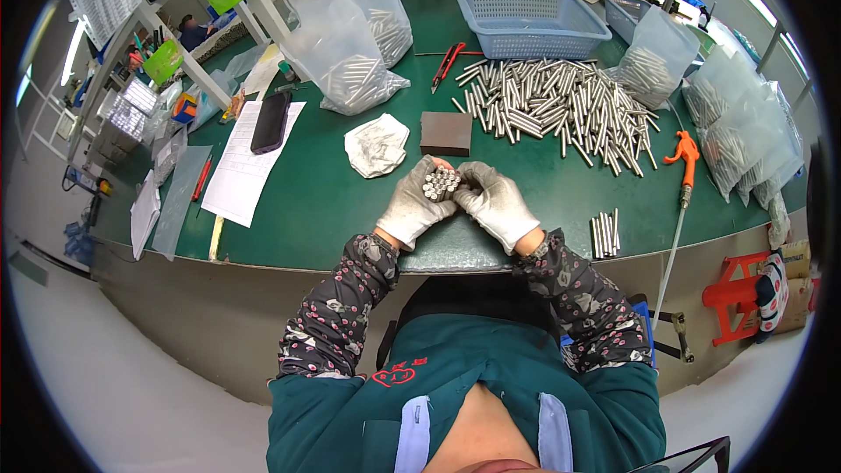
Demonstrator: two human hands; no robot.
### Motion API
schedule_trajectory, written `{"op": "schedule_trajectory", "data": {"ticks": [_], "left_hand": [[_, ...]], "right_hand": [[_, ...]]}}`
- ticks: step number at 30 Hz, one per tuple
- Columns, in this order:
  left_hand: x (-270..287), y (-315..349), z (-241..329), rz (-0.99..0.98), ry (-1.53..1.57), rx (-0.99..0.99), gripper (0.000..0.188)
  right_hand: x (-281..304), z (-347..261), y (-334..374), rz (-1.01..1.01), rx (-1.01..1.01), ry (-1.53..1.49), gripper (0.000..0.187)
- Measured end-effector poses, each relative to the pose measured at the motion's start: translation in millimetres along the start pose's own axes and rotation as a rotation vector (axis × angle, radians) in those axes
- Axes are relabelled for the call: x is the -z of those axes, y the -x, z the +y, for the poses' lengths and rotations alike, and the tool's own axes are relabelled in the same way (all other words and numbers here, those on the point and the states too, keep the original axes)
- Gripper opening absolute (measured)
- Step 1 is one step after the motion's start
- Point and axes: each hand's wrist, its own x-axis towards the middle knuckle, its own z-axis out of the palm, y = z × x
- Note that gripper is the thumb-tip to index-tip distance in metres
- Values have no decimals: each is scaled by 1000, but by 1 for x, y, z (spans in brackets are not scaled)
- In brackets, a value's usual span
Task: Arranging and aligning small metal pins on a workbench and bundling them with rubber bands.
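My left hand [413, 205], in a pale work glove, is closed round a bundle of short metal pins [441, 182], whose round ends face up. My right hand [497, 204], gloved too, grips the same bundle from the right side, its fingers curled against it. Just beyond the hands sits a dark brown rectangular block [445, 133]. A crumpled white cloth [377, 146] lies to the left of the block. Beyond and to the right spreads a big loose pile of metal pins [561, 105]. Several more pins [604, 234] lie in a row near the table's front edge.
A blue plastic basket [533, 24] stands behind the pile. Bags of pins [354, 79] stand at the back left, with others [745, 127] at the right. An orange air gun [686, 158] lies right, a red cutter [448, 67] behind. A phone [271, 123] rests on paper [250, 168].
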Motion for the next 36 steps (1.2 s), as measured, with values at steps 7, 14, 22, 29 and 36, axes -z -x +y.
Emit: {"op": "schedule_trajectory", "data": {"ticks": [7, 14, 22, 29, 36], "left_hand": [[-3, 1, 0, 34, -53, -37, 45], [-3, -2, -8, -31, 55, 49, 49], [-4, -1, -23, 33, 100, 22, 55], [-1, -1, -12, 8, 42, 50, 54], [0, 1, 8, 4, -20, 56, 47]], "right_hand": [[16, -36, 5, 160, 203, 436, 19], [28, -51, -22, -120, 518, 807, 15], [22, -62, -45, -344, 771, 1150, 11], [40, -61, -49, -293, 738, 884, 12], [46, -65, -48, -410, 520, 715, 14]]}}
